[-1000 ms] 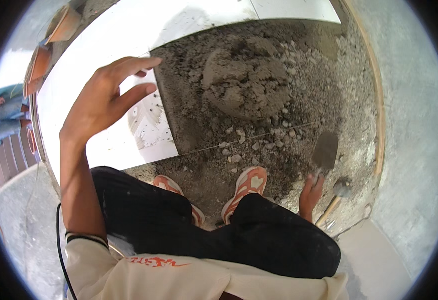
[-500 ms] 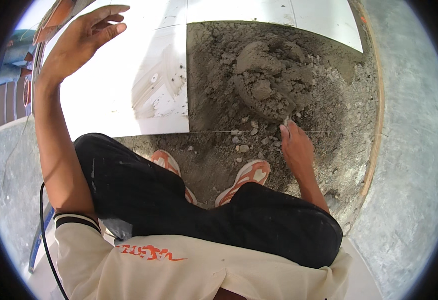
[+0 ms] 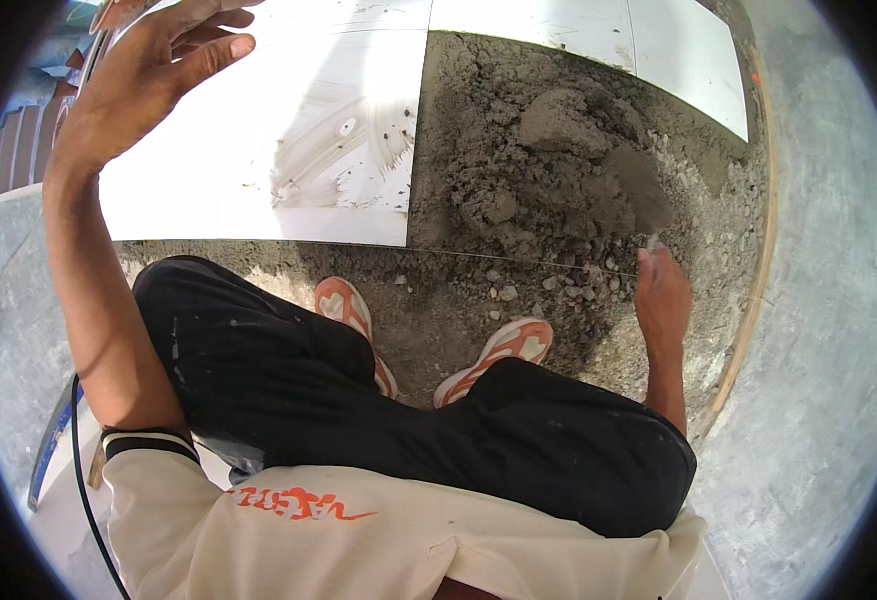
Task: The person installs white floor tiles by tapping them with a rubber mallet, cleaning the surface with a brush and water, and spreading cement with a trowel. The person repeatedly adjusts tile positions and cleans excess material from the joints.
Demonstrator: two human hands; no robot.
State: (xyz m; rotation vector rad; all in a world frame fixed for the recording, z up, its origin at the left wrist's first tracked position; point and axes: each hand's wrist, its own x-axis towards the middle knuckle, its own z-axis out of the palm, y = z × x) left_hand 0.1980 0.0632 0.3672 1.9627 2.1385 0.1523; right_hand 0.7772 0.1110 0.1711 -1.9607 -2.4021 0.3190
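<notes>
Trowel [image 3: 641, 190] — a flat metal blade caked in grey mortar — lies tilted into the heap of mortar [image 3: 558, 150], at the right of a bare, unpaved patch of floor. The right hand [image 3: 661, 295] is closed around its handle, just below the blade, with the fingers wrapped tight. A second ago this hand and trowel were low down near the wooden edging strip [image 3: 748, 300]; they have since travelled up to the heap, so the blade now meets the mortar rather than resting away from it.

The left hand [image 3: 148, 75] is raised high at the upper left, fingers spread loosely and holding nothing; it has lifted further up and away from the white tile [image 3: 288, 150] smeared with grey. A taut string line [image 3: 518, 262] runs across the rubble just below the tile's edge. Below it, two orange sandals [image 3: 428, 335] stand on gritty ground, with the person's dark trousers [image 3: 408, 420] beneath, in a squat.
</notes>
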